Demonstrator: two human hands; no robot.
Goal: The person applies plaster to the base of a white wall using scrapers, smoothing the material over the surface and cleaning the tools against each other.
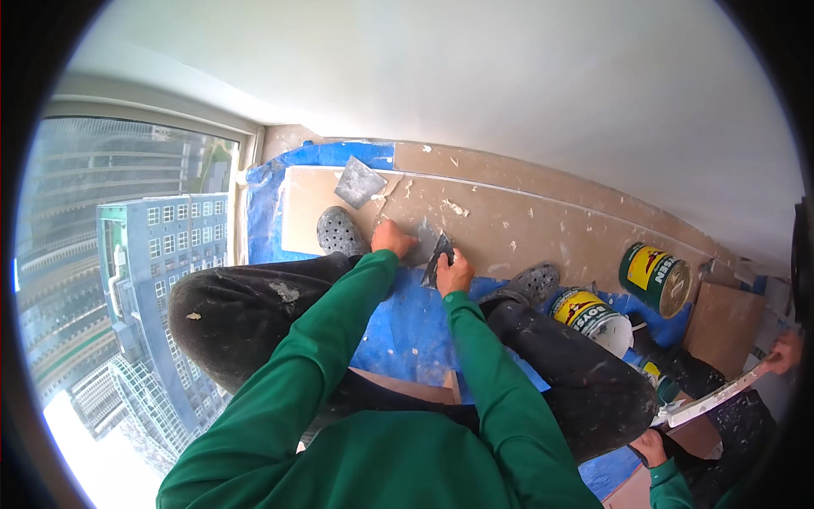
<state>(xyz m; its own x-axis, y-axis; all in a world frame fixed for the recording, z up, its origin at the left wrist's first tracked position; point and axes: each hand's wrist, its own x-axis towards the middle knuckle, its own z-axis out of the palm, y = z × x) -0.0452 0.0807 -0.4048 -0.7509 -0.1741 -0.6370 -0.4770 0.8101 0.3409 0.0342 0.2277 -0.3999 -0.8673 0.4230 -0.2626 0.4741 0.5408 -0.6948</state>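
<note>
My left hand is curled on the tan board between my legs, beside a grey flat piece; what its fingers hold is hidden. Just right of it, my right hand grips a dark putty knife with its blade tilted against that grey piece. A square grey metal plate lies farther back on the board, next to pale scraps and splatters. My grey clogs are at either side of my hands, and blue sheeting lies under the board.
A white wall rises behind; a window overlooking tall buildings fills the left. Paint cans stand at right. Another person's hands hold a long pale strip at lower right, near boards.
</note>
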